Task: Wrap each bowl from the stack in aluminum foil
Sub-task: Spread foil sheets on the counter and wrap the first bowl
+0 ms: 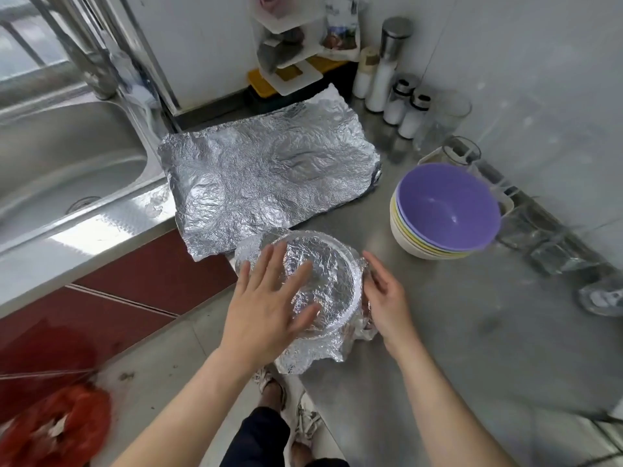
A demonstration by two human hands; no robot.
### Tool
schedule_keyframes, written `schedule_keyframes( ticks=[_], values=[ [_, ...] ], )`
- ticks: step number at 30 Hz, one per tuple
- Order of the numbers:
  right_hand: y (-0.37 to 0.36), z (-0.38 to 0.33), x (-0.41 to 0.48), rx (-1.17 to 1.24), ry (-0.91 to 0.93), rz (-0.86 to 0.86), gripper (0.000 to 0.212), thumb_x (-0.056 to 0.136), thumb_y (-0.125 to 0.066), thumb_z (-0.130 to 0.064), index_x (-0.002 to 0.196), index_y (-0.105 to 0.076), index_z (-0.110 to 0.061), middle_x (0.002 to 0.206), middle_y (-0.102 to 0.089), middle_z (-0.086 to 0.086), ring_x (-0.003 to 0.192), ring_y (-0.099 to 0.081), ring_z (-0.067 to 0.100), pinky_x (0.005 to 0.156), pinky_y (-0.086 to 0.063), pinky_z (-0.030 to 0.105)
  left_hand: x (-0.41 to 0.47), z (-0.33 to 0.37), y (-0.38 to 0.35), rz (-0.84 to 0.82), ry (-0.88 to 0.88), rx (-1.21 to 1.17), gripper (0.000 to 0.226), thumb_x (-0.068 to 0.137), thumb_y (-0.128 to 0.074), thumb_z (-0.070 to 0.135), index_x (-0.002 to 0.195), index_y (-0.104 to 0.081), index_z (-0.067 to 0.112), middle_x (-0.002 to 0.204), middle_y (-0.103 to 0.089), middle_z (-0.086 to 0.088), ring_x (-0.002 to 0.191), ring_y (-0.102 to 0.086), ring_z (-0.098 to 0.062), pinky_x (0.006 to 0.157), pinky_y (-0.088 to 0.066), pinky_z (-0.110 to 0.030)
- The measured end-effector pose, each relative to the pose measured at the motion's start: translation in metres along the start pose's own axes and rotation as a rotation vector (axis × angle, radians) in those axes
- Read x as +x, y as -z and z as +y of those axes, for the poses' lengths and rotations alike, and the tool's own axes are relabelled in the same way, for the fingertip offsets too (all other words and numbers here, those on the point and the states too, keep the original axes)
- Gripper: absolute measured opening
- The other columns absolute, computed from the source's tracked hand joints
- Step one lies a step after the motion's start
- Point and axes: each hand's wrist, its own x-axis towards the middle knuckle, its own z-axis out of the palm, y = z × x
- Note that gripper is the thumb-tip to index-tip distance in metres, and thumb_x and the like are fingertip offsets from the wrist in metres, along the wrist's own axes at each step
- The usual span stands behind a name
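My left hand (266,298) is closest to the lens, coming in from 7 o'clock, palm down with the fingers spread and straight, nothing gripped. It's sitting over the near-left part of the bowl (323,264), fingertips reaching in over the foil (303,360) that lines the inside. It's a bit blurry, so I can't say how hard it's pressing. My right hand (384,298) is at the bowl's 3 o'clock, fingers flat and together, laid against the foil on the outside wall, not curled around anything.

The bowl is upright near the front edge of the counter (438,332), foil pushed down inside and crumpled around the rim, with a loose flap hanging off at 6 o'clock.

At 11 o'clock from the bowl, just beside it, is a big wrinkled sheet (269,173) lying flat. At 2 o'clock, apart from it, is the stack (445,214), purple one on top. The shakers (404,106) are further back at 1 o'clock, the sink (67,163) is at 10, and a red bag (54,426) is on the floor at 8.
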Motion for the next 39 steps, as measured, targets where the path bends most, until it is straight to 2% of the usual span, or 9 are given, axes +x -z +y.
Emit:
schedule_keyframes(
  ticks=[7,11,13,16,24,29,32,36,39],
  values=[
    [-0.023,0.003,0.001,-0.011,0.041,0.131,0.042,0.098,-0.047,-0.003,0.110,-0.067,-0.038,0.113,-0.069,-0.018,0.113,-0.061,0.001,0.102,-0.046,0.027,0.003,0.001,-0.025,0.104,0.111,-0.108,0.051,0.099,-0.024,0.051,0.141,-0.048,0.034,0.157,-0.032,-0.010,0.148,-0.020,-0.025,0.119,-0.015,-0.051],
    [-0.027,0.002,0.000,0.217,-0.129,0.095,0.038,0.097,-0.039,-0.013,0.101,-0.076,-0.020,0.109,-0.073,0.005,0.108,-0.065,0.023,0.098,-0.050,0.044,0.002,0.007,-0.029,0.143,0.142,-0.099,0.048,0.100,-0.027,0.047,0.140,-0.051,0.033,0.156,-0.034,-0.011,0.148,-0.023,-0.027,0.117,-0.019,-0.055],
    [-0.027,-0.001,-0.001,0.312,-0.204,0.095,0.036,0.101,-0.039,-0.029,0.113,-0.072,-0.018,0.117,-0.070,0.007,0.115,-0.062,0.024,0.102,-0.047,0.044,0.003,0.013,-0.030,0.143,0.153,-0.098,0.048,0.100,-0.028,0.046,0.140,-0.051,0.033,0.156,-0.033,-0.011,0.148,-0.023,-0.027,0.118,-0.017,-0.054],
    [-0.031,-0.010,-0.004,0.103,-0.093,0.069,0.045,0.105,-0.031,-0.036,0.146,-0.042,-0.020,0.148,-0.044,-0.006,0.135,-0.040,0.007,0.114,-0.031,0.029,0.004,0.019,-0.031,0.140,0.175,-0.093,0.049,0.100,-0.026,0.046,0.141,-0.050,0.033,0.158,-0.030,-0.010,0.149,-0.020,-0.025,0.119,-0.016,-0.053],
    [-0.017,-0.024,0.015,-0.146,-0.014,0.001,0.053,0.105,-0.034,-0.032,0.154,-0.016,-0.024,0.154,-0.021,-0.014,0.130,-0.022,-0.008,0.101,-0.020,0.007,0.004,0.019,-0.024,0.161,0.176,-0.079,0.051,0.098,-0.029,0.047,0.141,-0.049,0.029,0.158,-0.030,-0.010,0.149,-0.019,-0.027,0.119,-0.014,-0.051],
    [-0.022,-0.037,0.052,-0.511,0.051,-0.177,0.050,0.103,-0.039,-0.037,0.150,-0.033,-0.020,0.156,-0.032,-0.003,0.143,-0.029,0.012,0.118,-0.025,0.033,0.018,0.005,-0.018,0.156,0.173,-0.058,0.053,0.097,-0.028,0.051,0.145,-0.044,0.035,0.160,-0.023,-0.008,0.150,-0.012,-0.025,0.119,-0.009,-0.050],
    [-0.030,-0.036,0.056,-0.592,0.035,-0.217,0.044,0.104,-0.039,-0.031,0.143,-0.045,-0.013,0.144,-0.049,0.001,0.133,-0.044,0.017,0.109,-0.033,0.027,0.020,0.003,-0.025,0.114,0.169,-0.073,0.051,0.098,-0.028,0.050,0.145,-0.043,0.035,0.161,-0.019,-0.008,0.151,-0.008,-0.025,0.119,-0.011,-0.048],
    [-0.035,-0.032,0.056,-0.648,0.093,-0.141,0.034,0.104,-0.040,-0.025,0.116,-0.062,-0.003,0.106,-0.065,0.007,0.099,-0.058,0.020,0.076,-0.037,0.022,0.021,0.002,-0.029,0.129,0.176,-0.085,0.050,0.098,-0.030,0.046,0.144,-0.046,0.031,0.160,-0.023,-0.010,0.150,-0.012,-0.026,0.118,-0.010,-0.045],
    [-0.032,-0.033,0.057,-0.629,0.087,-0.182,0.038,0.104,-0.041,-0.028,0.130,-0.057,-0.006,0.127,-0.061,0.008,0.109,-0.055,0.015,0.087,-0.037,0.020,0.020,0.003,-0.028,0.122,0.185,-0.099,0.051,0.098,-0.031,0.045,0.144,-0.047,0.029,0.160,-0.024,-0.010,0.150,-0.013,-0.027,0.118,-0.010,-0.045]
  ],
)
